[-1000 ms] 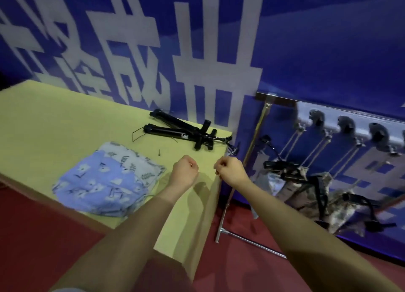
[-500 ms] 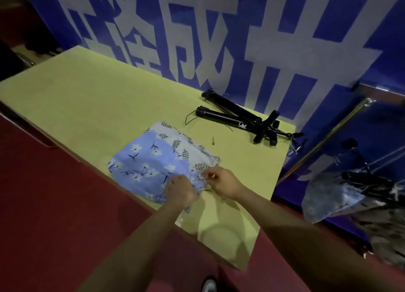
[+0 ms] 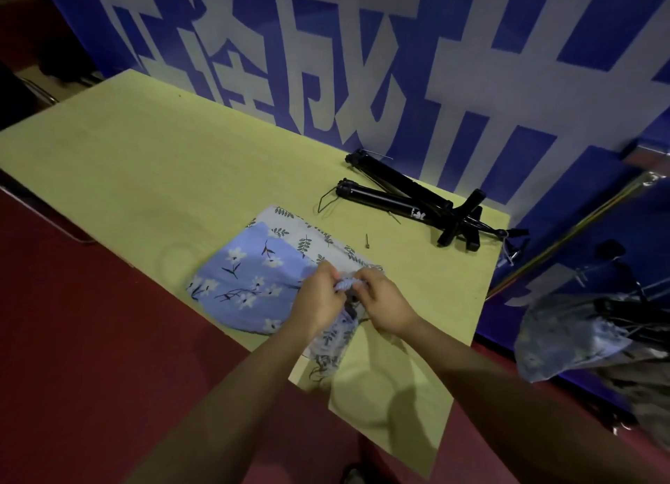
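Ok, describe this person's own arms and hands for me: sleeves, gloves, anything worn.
Both hands are bare. The left hand and the right hand wear no gloves, and no ring, watch or band shows on either. The left forearm and the right forearm are uncovered down to the picture's lower edge, so no sleeve is in view. The dim light hides finer detail.

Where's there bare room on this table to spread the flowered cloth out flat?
Widest bare stretch of the table: its left part, between the banner and the flowered cloth. A smaller patch lies at the near right corner, below the right hand. Crowded: the gap between cloth and black tripod, where a small pin lies.
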`<state>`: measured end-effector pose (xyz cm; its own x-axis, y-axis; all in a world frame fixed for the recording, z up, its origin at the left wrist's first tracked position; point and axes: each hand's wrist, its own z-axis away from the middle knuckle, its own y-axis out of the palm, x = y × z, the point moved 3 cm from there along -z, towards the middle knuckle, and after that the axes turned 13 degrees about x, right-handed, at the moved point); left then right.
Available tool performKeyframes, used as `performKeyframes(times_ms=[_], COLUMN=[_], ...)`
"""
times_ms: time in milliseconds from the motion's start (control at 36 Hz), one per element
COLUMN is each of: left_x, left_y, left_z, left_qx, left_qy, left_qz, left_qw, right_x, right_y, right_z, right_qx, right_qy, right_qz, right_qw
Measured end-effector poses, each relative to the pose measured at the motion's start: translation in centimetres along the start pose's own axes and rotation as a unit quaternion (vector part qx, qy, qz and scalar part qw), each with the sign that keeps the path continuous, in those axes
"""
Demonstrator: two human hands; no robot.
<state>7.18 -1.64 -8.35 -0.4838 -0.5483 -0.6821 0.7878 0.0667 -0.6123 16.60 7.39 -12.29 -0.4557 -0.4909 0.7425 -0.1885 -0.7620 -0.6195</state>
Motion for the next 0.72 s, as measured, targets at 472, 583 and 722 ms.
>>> performKeyframes(times_ms=[472,583,722], left_x=[-6.1,-6.2,-5.6], left_y=[-2.7,-3.1,-3.6], left_z=[1.0,1.1,0.4], left_qx=[0.026,-0.006,-0.041], left_qy=[-0.039,-0.034,-0.043], left_qz=[-0.418,-0.434,-0.442], left_qw=[0.907,0.9,0.895], right_x=[3.1,2.7,1.5], right_y=[-6.9,-7.9,-9.4], right_z=[1.6,0.7,-1.0], right_qx=[-0.155,-0.182,-0.183], right_qy=[-0.008,0.015,0.061], right_qz=[0.087,0.087,0.079], right_qw=[0.984,0.979,0.978])
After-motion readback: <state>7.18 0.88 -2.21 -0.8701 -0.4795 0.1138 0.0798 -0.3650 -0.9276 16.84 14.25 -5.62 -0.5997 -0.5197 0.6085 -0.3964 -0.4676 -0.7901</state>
